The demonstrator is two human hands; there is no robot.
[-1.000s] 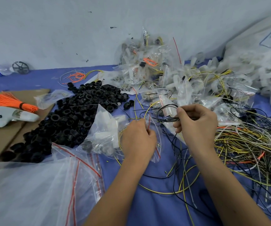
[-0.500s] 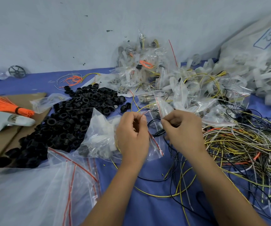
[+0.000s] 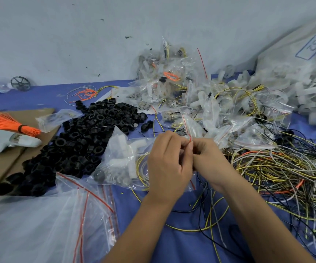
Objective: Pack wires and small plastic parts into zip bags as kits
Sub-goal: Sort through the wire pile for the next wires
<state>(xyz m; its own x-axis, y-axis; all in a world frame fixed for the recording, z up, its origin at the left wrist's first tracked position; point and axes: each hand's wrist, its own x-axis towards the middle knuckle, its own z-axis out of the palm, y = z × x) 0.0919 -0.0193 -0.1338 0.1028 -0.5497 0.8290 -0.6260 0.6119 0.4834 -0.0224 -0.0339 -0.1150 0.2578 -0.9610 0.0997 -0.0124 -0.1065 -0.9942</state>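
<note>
Left hand (image 3: 169, 164) and right hand (image 3: 207, 158) touching, each grip pinching the red-striped top of a zip bag (image 3: 190, 138), just right of the black ring pile (image 3: 88, 137), wire tangle (image 3: 286, 171) further right, blue desk (image 3: 181, 242)

Glossy clear plastic zip bag (image 3: 132, 158); matt black plastic rings (image 3: 88, 137); matt blue tablecloth (image 3: 181, 243).
</note>
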